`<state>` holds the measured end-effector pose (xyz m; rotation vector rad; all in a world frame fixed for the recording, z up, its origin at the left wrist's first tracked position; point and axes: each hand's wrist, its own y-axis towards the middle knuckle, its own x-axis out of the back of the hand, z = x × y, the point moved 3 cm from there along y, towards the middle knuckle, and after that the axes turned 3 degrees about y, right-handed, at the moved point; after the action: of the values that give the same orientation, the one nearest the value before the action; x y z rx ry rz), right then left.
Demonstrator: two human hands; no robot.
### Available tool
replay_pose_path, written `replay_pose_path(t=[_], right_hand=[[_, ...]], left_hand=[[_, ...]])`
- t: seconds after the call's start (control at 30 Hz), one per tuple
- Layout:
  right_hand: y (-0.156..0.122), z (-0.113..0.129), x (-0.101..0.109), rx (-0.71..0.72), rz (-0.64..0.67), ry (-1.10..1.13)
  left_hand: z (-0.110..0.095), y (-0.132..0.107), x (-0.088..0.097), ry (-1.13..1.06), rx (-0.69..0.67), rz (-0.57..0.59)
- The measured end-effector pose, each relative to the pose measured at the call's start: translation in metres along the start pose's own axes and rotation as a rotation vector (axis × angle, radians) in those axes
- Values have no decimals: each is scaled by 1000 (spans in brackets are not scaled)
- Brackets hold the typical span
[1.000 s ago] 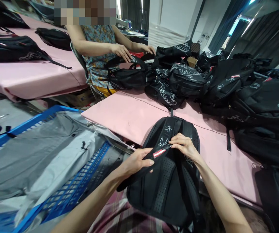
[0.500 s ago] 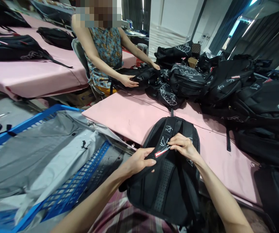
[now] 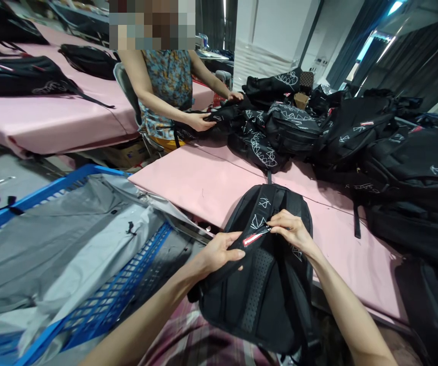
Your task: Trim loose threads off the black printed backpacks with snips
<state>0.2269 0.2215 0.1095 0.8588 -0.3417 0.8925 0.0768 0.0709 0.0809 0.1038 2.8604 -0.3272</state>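
Observation:
A black backpack (image 3: 272, 284) with white line drawings leans from my lap onto the table edge, its padded back and straps facing me. My left hand (image 3: 216, 252) pinches one shoulder strap (image 3: 261, 209) just below a small red-and-white label (image 3: 252, 239). At the label's upper end, my right hand (image 3: 289, 227) is closed around a small, thin, pointed metal tool (image 3: 265, 230), most of it hidden by the fingers. Its tip lies close to the strap; whether it touches cannot be made out.
A pink-covered table (image 3: 188, 178) carries a pile of black backpacks (image 3: 295, 122) at the back and right. Across it, a co-worker (image 3: 167, 86) handles another black bag. At my left stands a blue plastic crate (image 3: 127, 277) lined with grey cloth.
My right hand has shifted slightly right with the tool, whose tip has drawn back from the label. My left hand stays put. The co-worker's hands have moved on their bag.

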Motion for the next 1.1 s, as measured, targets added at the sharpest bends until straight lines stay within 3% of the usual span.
replay_pose_path(t=[0.47, 1.1], right_hand=[[2, -10, 0, -35, -5, 72], [10, 19, -14, 108, 170, -17]], left_hand=[[-1, -1, 3, -32, 33, 1], [10, 5, 0, 40, -32, 31]])
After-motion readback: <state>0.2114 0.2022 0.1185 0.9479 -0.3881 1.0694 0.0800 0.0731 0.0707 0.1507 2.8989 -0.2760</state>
